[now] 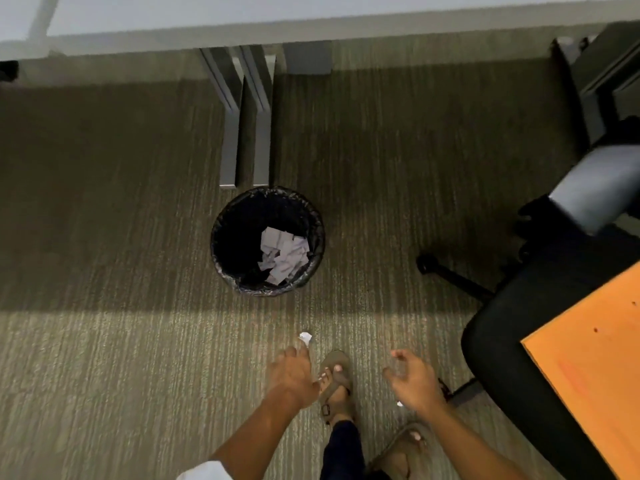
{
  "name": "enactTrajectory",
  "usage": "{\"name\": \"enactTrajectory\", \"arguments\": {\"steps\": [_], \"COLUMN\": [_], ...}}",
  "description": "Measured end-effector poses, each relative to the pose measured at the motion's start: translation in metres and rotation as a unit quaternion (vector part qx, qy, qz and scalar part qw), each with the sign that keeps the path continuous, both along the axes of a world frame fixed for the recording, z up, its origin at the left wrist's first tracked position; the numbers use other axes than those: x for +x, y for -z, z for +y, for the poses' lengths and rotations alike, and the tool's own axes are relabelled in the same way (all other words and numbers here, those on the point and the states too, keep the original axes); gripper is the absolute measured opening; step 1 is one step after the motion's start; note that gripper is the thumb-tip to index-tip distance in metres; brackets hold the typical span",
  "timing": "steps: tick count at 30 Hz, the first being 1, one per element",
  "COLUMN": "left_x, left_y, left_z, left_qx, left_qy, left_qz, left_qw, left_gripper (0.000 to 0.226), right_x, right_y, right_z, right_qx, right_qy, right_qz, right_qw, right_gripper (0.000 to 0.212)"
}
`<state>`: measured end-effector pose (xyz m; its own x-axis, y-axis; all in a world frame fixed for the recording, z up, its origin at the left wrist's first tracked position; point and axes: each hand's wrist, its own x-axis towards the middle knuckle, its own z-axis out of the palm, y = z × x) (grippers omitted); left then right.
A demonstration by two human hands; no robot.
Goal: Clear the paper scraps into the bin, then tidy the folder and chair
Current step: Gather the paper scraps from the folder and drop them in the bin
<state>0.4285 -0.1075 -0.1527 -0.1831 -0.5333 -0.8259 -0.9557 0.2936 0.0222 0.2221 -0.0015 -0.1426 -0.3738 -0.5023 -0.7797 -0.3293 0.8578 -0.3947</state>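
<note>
Left hand stretched down toward the carpet, back uppermost, fingers extended and loosely together, tips at a small white paper scrap; touching or just short of it, cannot tell. Right hand to the right, apart from the left, fingers spread and loosely curled, gripping nothing. A tiny white fleck on the carpet just beside the right wrist. Between the two hands, a sandalled foot; a second sandalled foot nearer, below the right forearm.

Farther off, straight beyond the scrap, a round black bin with a dark liner, upright on the carpet, a heap of white paper pieces lying inside toward its right wall. Just behind the bin, two grey desk legs under a pale desk edge.

On the right, a black office chair, one wheeled base arm pointing left, grey armrest above. On the seat, at the right border, an orange folder, partly out of view.
</note>
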Motion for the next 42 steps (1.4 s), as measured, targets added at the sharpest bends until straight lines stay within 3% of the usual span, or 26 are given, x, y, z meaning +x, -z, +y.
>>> {"name": "enactTrajectory", "arguments": {"steps": [5, 10, 18, 29, 36, 42], "left_x": [-0.001, 0.012, 0.05, 0.067, 0.069, 0.063], "left_y": [0.014, 0.035, 0.137, 0.29, 0.342, 0.348], "left_z": [0.051, 0.077, 0.077, 0.054, 0.041, 0.025], "left_qx": [0.067, 0.089, 0.055, 0.039, 0.016, -0.06], "left_qy": [0.06, 0.101, 0.273, 0.262, 0.293, 0.295], "left_qz": [-0.042, -0.071, -0.114, -0.077, -0.051, 0.008], "left_qw": [0.995, 0.988, 0.954, 0.961, 0.955, 0.953], "left_gripper": [0.106, 0.113, 0.088, 0.101, 0.098, 0.092], "right_x": [-0.007, -0.006, 0.022, 0.041, 0.039, 0.037], "right_y": [0.017, 0.047, 0.15, 0.298, 0.326, 0.334], "right_z": [0.061, 0.11, 0.15, 0.153, 0.154, 0.152], "right_qx": [0.076, 0.102, 0.188, 0.211, 0.226, 0.206], "right_qy": [-0.155, -0.168, -0.209, -0.189, -0.212, -0.225], "right_qz": [0.012, -0.021, -0.007, 0.034, 0.091, 0.093], "right_qw": [0.985, 0.98, 0.96, 0.958, 0.946, 0.948], "right_gripper": [0.061, 0.066, 0.064, 0.07, 0.063, 0.071]}}
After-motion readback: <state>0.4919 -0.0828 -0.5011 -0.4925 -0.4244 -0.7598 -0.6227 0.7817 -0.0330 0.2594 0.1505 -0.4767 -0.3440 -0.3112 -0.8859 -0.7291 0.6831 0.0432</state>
